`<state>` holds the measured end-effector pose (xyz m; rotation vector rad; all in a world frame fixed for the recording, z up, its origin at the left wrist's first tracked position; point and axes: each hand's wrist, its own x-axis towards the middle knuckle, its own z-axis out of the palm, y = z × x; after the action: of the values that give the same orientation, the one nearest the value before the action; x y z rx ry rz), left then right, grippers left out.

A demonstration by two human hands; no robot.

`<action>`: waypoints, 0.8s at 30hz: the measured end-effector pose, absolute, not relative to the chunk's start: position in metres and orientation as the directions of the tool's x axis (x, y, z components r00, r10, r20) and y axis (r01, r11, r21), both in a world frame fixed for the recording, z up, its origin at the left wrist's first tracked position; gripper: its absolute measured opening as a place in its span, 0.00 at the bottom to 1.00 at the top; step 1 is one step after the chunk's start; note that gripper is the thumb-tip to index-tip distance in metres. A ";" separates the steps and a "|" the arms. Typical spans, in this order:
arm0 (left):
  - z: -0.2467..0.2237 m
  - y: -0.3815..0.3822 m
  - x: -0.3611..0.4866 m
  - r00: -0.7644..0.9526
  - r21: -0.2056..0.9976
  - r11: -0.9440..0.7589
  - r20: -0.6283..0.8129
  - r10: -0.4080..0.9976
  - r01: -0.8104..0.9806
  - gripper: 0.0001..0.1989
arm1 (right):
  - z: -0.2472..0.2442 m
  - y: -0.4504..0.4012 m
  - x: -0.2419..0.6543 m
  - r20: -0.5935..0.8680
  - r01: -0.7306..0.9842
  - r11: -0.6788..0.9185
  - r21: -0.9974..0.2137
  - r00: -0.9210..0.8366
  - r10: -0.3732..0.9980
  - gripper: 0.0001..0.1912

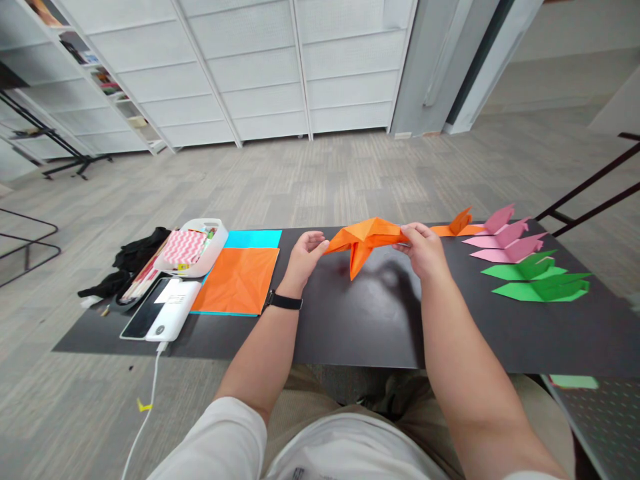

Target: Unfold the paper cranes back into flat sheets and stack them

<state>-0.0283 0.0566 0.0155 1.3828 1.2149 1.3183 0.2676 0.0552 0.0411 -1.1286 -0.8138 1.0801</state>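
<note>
An orange origami crane (369,233) is stretched between my hands, held above the black table. My left hand (306,257) pinches its left point between thumb and fingers. On the opposite side my right hand (421,248) grips the right end, and the fingers cover that tip. A folded flap of the crane hangs down in the middle. To the right stand folded paper birds: an orange one (460,222), several pink ones (507,250) and green ones (543,288). Left of my hands lies a stack of orange paper sheets (237,283) over blue paper (253,239).
On the table's left part are a white basket (220,233) with a pink zigzag packet (185,248), a phone (145,310), a white power bank (177,310) with a cable (150,400), and black cloth (137,257). The black table (360,333) ends just before my lap.
</note>
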 end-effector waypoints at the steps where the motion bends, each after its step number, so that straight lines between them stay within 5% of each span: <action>1: 0.017 0.054 -0.027 -0.050 0.960 -0.233 0.243 0.969 0.152 0.23 | 0.041 0.055 0.266 -0.015 -0.248 0.062 -0.967 0.298 0.954 0.16; 5: 0.023 0.042 -0.021 0.055 0.722 -0.506 0.549 0.834 0.472 0.32 | 0.040 0.054 0.256 -0.016 -0.229 0.050 -0.972 0.277 0.961 0.17; 8: 0.024 0.037 -0.015 0.148 0.623 -0.569 0.594 0.791 0.536 0.33 | 0.038 0.052 0.248 -0.010 -0.214 0.036 -0.976 0.213 0.977 0.17; 14: 0.022 0.042 -0.018 0.079 0.715 -0.484 0.520 0.851 0.505 0.10 | 0.032 0.050 0.241 0.087 -0.113 0.094 -0.989 0.071 0.994 0.19; 24: 0.018 0.055 -0.037 -0.197 0.910 -0.219 0.301 0.933 0.351 0.23 | 0.026 0.043 0.236 0.216 0.143 0.245 -0.959 -0.191 0.957 0.35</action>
<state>-0.0366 0.0549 0.0177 1.5373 1.5105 1.4309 0.2363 0.0429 0.0258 -1.0606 -1.5619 1.0719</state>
